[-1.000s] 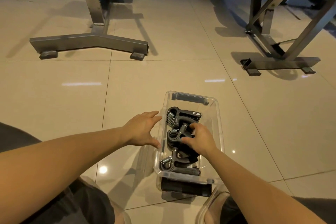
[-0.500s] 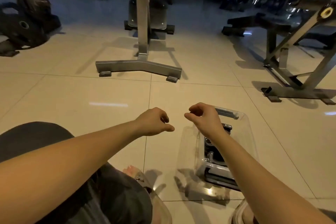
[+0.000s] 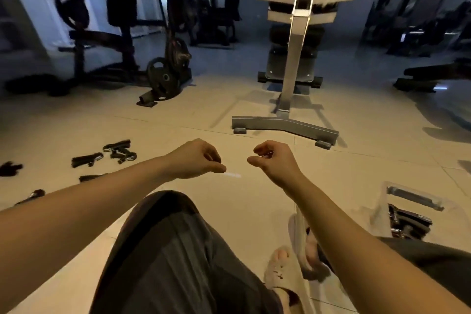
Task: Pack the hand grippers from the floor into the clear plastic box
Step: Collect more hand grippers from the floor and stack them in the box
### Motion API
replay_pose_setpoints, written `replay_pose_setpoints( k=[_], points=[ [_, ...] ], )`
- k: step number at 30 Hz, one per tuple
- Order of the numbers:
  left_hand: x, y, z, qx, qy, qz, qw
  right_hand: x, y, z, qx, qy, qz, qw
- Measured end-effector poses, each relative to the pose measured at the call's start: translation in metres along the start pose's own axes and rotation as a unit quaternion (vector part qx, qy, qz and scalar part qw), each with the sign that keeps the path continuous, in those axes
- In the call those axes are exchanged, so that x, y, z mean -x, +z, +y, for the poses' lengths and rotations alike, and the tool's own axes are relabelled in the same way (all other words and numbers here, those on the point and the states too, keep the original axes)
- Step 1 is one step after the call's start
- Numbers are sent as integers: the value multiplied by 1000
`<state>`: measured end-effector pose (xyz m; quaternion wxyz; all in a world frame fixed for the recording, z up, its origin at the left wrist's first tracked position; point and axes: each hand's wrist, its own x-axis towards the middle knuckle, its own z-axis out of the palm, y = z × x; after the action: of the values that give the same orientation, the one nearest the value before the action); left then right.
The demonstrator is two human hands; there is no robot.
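Several black hand grippers [image 3: 119, 151] lie scattered on the tiled floor at the left, with more [image 3: 86, 160] close beside them and one [image 3: 31, 195] partly hidden by my left forearm. The clear plastic box [image 3: 418, 201] sits on the floor at the right, holding black hand grippers [image 3: 407, 222]; my right arm covers its near end. My left hand [image 3: 197, 159] and my right hand [image 3: 274, 160] hover side by side above the floor in the middle, fingers loosely curled, holding nothing. Both hands are well apart from the box and from the loose grippers.
A grey metal gym bench stand [image 3: 285, 123] rests its T-shaped base on the floor straight ahead. Weight plates [image 3: 163, 79] lean on a rack at the back left. More machines stand along the back and right. My knee in dark trousers [image 3: 173, 250] and sandalled feet [image 3: 283, 270] fill the foreground.
My view swung up and to the left, so the box slid to the right edge and the loose grippers came into sight. My right hand left the box; both hands curled.
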<state>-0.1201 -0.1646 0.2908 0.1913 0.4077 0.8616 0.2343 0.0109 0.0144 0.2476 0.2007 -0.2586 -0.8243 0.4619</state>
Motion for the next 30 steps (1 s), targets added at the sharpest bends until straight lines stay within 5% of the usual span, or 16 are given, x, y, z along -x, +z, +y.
replay_pose_setpoints(
  k=[11, 24, 30],
  points=[
    [59, -128, -145, -40, -144, 127, 981, -50, 179, -100, -49, -57, -126, 989],
    [111, -195, -374, 20, -316, 232, 920, -135, 400, -170, 16, -83, -294, 952],
    [101, -219, -462, 70, -389, 224, 891, -175, 494, -184, 16, -85, -333, 939]
  ],
)
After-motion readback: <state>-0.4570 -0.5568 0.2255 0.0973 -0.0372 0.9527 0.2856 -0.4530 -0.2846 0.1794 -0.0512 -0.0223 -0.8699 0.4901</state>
